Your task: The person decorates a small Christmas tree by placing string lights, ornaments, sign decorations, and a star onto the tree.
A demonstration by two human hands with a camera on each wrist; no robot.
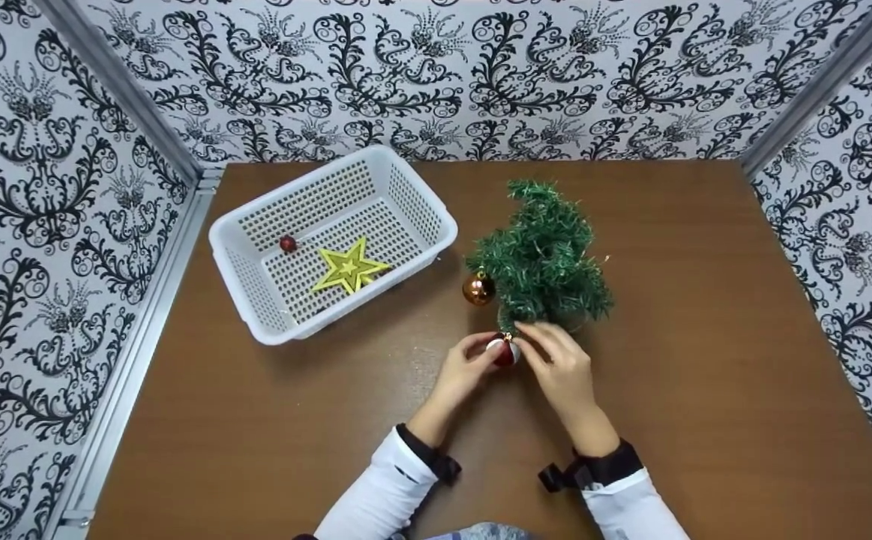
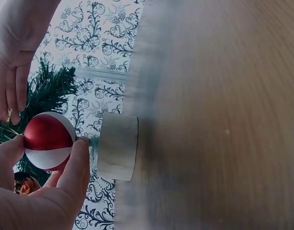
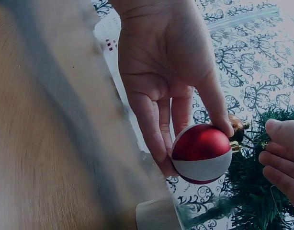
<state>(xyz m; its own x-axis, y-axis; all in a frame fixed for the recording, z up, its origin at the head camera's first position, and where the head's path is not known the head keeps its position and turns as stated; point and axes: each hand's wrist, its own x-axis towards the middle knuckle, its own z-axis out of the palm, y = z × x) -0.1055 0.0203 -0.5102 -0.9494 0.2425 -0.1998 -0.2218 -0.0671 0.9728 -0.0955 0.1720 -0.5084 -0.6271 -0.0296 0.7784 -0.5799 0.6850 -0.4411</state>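
Note:
A red and white Christmas bauble is held by its sides between the thumb and fingers of my left hand. Its gold cap points toward the small green artificial Christmas tree. My right hand is close beside the cap, thumb and fingertips pinching the bauble's hanging string at a low front branch. On the tree's left side hangs a shiny copper-coloured bauble. The tree's round pale wooden base shows in the left wrist view, while branches hide most of it in the head view.
A white perforated plastic basket stands at the back left of the brown table. Inside are a yellow star and a small dark red bauble. Patterned walls enclose the table's back and sides.

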